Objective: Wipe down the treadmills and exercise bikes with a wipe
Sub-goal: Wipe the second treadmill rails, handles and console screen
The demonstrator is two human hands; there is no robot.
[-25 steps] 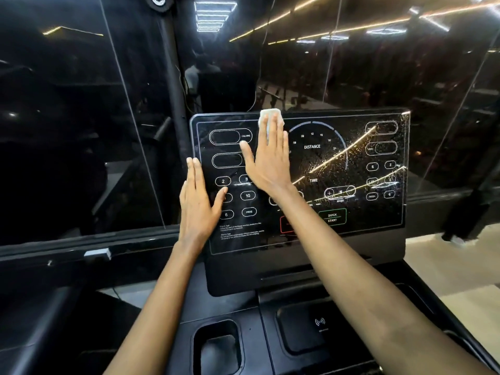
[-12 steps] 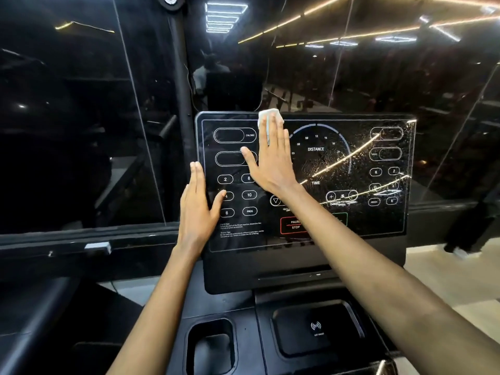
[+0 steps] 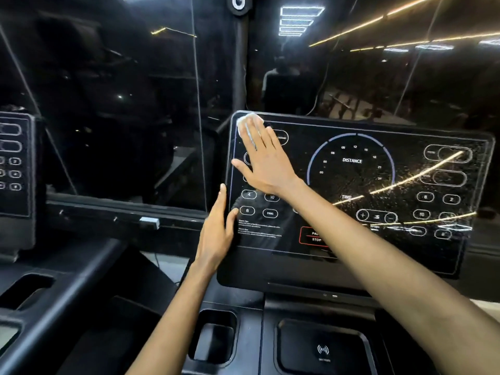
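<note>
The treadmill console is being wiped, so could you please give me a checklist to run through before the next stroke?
1. Wipe under the fingers: ok; the white wipe lies flat beneath the right hand at the top left corner of the treadmill console.
2. Console steadied: ok; the left hand rests on its left edge.
3. Right side of the panel clean: not ok; droplets speckle it.
4. No press on the stop button: cannot tell; the right forearm hides part of it.
5. Wipe damp enough: cannot tell.

Dark glass wall (image 3: 121, 104) reflects ceiling light strips (image 3: 297, 21).
</note>
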